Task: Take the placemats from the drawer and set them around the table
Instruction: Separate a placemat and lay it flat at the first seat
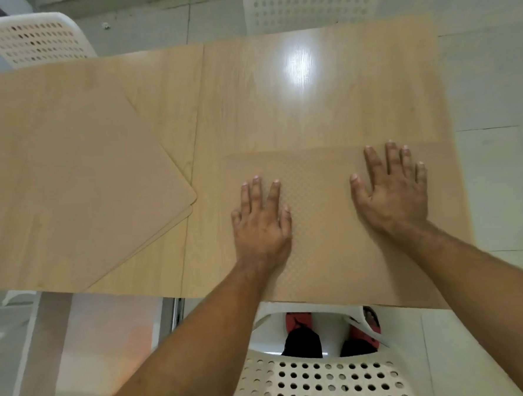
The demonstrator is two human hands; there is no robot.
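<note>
A tan, finely checked placemat [317,176] lies flat at the near right of the light wood table [279,105], squared to the near edge. My left hand [261,219] rests palm down on its left half with fingers spread. Flat on its right half lies my right hand [394,189], fingers apart. Neither hand grips anything. A stack of tan placemats [78,184] sits at an angle on the left of the table, a lower mat's corner peeking out beneath the top one.
A white perforated chair [323,377] stands tucked at the near edge below my arms, with my feet visible under it. Two more white perforated chairs stand at the far side, one far left [33,40], one far right [312,5]. Pale tiled floor surrounds the table.
</note>
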